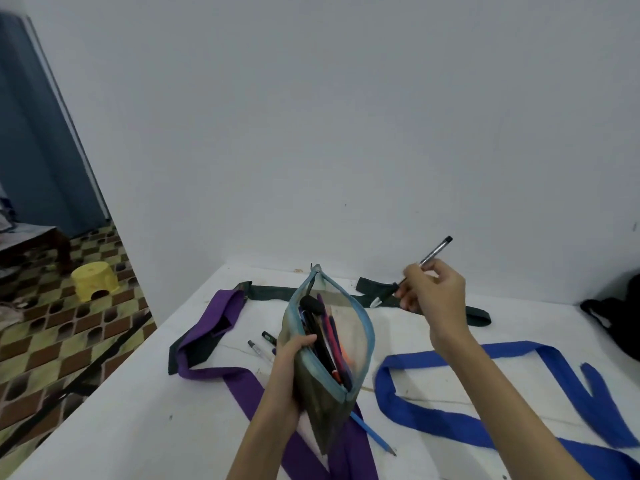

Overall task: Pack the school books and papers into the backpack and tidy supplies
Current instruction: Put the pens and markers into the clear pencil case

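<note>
Left hand fingers grip low; right hand raised, fingers pinching.

Only the two forearms and hands of the person show, entering from the bottom edge; both arms are bare from the lower frame edge to the wrist, with no sleeve or cuff reaching into view; the left hand wears no glove, ring or band on the parts that can be seen; the right hand is likewise uncovered, and its wrist carries no watch or bracelet; the forearms are slender and smooth, without marks, plasters or writing; the fingernails are too small and blurred to tell whether they are painted; nothing else of the person's clothing shows.
</note>
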Demonstrator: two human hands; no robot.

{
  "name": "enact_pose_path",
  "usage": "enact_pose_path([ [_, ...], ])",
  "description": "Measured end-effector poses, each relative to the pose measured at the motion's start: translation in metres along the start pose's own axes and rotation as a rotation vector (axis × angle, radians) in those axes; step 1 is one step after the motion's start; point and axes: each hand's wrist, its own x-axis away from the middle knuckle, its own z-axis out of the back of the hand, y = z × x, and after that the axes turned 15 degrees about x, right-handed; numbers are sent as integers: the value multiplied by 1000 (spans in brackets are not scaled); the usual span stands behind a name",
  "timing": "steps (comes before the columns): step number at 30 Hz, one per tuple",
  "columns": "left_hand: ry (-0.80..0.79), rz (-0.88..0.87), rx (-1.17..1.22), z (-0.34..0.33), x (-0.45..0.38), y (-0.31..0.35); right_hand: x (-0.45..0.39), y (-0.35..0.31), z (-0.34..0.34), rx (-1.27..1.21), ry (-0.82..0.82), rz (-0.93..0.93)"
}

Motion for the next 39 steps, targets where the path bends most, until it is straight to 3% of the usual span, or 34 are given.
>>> enact_pose_path([
  [3, -7, -25, 5, -14, 0, -6, 19, -34, 11, 123, -174, 150],
  [6, -49, -68, -3, -28, 4, -14, 29, -32, 10, 621, -450, 202],
  [10, -79, -81, -39, -38, 12, -18, 37, -22, 8, 978, -523, 274],
  [14, -78, -57, -42, -34, 21, -19, 39, -24, 15, 807, -337, 340],
  [18, -96, -4, -19, -13, 32, -13, 33, -6, 25, 557, -99, 234],
  [20, -89, -2, -6, 3, 37, -9, 35, 17, 22, 588, -130, 144],
  [25, -57, 1, 33, 39, 54, -6, 62, 81, -15, 958, -517, 98],
  [30, -5, 14, 55, 60, 71, -12, 83, 99, -41, 1187, -540, 209],
  [36, 45, 0, 34, 66, 75, -12, 70, 96, -26, 1025, -467, 88],
  [39, 64, -2, 47, 61, 70, -14, 58, 70, -5, 578, -351, -93],
])
